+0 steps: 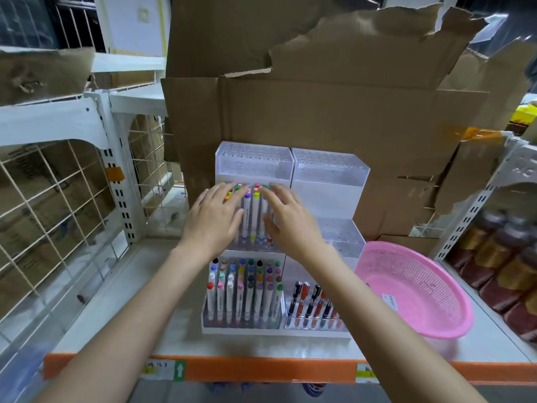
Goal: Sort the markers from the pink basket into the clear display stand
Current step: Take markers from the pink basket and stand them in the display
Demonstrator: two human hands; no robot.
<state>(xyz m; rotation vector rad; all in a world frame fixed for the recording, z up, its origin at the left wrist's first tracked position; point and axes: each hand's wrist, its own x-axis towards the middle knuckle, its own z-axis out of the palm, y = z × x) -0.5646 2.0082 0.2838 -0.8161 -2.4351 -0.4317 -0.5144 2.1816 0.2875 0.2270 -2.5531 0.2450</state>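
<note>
At the orange edge strip [261, 370] of a pale shop shelf [116, 301], the sorting looks close to finished. The front tier of the clear display stand [328, 170] is packed with upright markers [244, 286], and a row of pens [313, 303] stands in the section to their right. Just beside the stand, the pink basket [421, 274] lies tilted and, as far as I can see, holds nothing but a price sticker. One step up, my left hand [213, 219] and right hand [290, 225] lie flat and unclenched on the middle-tier markers [252, 210], fingers straight across the coloured caps, gripping none of them (a levelling press, I judge). The top tier's holes stand unfilled, so little seems left beyond tidying. Behind rises torn brown cardboard [319, 112], with a white wire grid [52, 205] at left and dark bottles [499, 257] on the shelving at right.
</note>
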